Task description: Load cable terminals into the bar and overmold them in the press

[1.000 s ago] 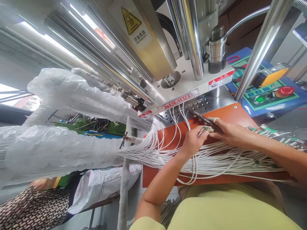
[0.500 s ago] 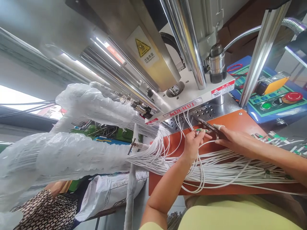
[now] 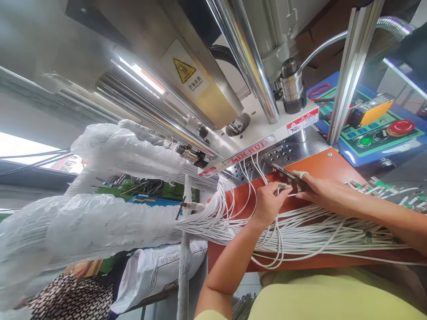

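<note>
So both hands are busy in the centre-right of the frame, just in front of the press [image 3: 278,129]. A small green-tipped piece [image 3: 282,186] is pinched between thumb and fingertips of the left hand [image 3: 267,202], with barely any gap left; a fingertip hold was probably picked because the part is so tiny. A dark metal strip [image 3: 284,172] is gripped by the right hand [image 3: 315,186], fingers on one side and thumb on the other, its far end pointed at the drilled steel block [image 3: 283,153]. It's likely angled that way so it lines up with the block, though whether that end is actually touching can't be told. The green-tipped piece is held right beside the strip, probably so the two can be worked together. Most of the white cables [image 3: 307,226] are laid along the lower edge of the orange-brown counter [image 3: 322,164], seemingly so the area near the press isn't cluttered, while a few leads [image 3: 246,172] are run up under it. More green-ended connectors [image 3: 380,183] are piled at the right. Over at the left, the plastic-wrapped bundles [image 3: 100,213] have presumably been sleeved so nothing tangles, and the control box [image 3: 405,149] is parked upper right, well apart from the wiring.
</note>
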The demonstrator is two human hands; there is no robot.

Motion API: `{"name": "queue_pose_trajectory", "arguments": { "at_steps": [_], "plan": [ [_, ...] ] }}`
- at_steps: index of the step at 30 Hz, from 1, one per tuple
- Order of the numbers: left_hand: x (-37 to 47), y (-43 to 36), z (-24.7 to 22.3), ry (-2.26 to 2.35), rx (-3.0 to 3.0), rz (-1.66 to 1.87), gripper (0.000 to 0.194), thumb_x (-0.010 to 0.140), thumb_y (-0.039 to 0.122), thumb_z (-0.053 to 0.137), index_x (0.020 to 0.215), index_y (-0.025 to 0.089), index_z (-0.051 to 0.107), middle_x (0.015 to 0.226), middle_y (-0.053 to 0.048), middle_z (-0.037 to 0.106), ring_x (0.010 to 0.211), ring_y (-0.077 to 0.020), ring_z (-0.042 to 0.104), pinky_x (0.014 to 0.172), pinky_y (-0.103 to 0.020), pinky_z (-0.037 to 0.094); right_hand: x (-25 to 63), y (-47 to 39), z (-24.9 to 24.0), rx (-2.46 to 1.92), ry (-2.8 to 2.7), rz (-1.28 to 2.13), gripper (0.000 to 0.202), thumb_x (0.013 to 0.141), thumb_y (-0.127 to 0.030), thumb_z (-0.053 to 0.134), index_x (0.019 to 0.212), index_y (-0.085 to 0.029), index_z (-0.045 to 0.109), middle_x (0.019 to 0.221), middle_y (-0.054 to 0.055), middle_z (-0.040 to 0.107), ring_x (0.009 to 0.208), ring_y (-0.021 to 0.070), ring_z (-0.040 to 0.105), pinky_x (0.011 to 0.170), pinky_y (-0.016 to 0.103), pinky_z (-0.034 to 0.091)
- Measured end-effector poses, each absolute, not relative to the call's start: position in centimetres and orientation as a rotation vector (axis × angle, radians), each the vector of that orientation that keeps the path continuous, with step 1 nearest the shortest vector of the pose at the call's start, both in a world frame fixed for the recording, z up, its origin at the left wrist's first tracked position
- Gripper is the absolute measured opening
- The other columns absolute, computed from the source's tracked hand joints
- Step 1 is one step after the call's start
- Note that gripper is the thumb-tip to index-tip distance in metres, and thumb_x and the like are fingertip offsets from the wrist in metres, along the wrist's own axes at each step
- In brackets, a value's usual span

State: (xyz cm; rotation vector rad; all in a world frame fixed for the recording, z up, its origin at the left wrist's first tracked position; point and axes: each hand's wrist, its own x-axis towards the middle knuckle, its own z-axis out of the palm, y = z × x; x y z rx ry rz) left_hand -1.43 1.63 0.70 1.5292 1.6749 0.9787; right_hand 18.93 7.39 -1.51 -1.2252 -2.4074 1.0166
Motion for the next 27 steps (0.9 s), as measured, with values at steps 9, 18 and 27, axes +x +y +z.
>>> {"name": "queue_pose_trajectory", "arguments": {
  "at_steps": [9, 18, 27],
  "plan": [
    [-1.4, 1.4, 0.0, 1.639, 2.026, 0.981, 0.018, 0.088, 0.007, 0.069, 0.095, 0.02, 0.078, 0.09, -0.004, 0.079, 0.083, -0.017, 0.07, 0.081, -0.03, 0.057, 18.8, 7.5, -1.6, -1.226, -2.449, 1.092, 0.053, 0.095, -0.053, 0.043, 0.139, -0.024, 0.042, 0.101, 0.009, 0.074, 0.086, 0.0294, 0.073, 0.066, 0.034, 0.048],
    [-1.4, 1.2, -0.2, 1.669, 2.133, 0.925, 0.023, 0.087, 0.004, 0.064, 0.097, 0.021, 0.076, 0.09, -0.003, 0.078, 0.084, -0.0186, 0.07, 0.082, -0.032, 0.058, 18.9, 7.4, -1.4, -1.202, -2.448, 1.095, 0.052, 0.095, -0.051, 0.041, 0.14, -0.023, 0.038, 0.099, 0.009, 0.073, 0.081, 0.0279, 0.072, 0.061, 0.033, 0.045],
    [-1.0, 1.9, -0.5, 1.687, 1.91, 0.969, 0.017, 0.085, 0.007, 0.071, 0.093, 0.019, 0.08, 0.09, -0.005, 0.08, 0.084, -0.019, 0.072, 0.085, -0.031, 0.058, 18.8, 7.4, -2.4, -1.214, -2.448, 1.096, 0.047, 0.094, -0.055, 0.043, 0.13, -0.025, 0.047, 0.094, 0.009, 0.075, 0.082, 0.0342, 0.073, 0.062, 0.039, 0.05]
  ]
}}
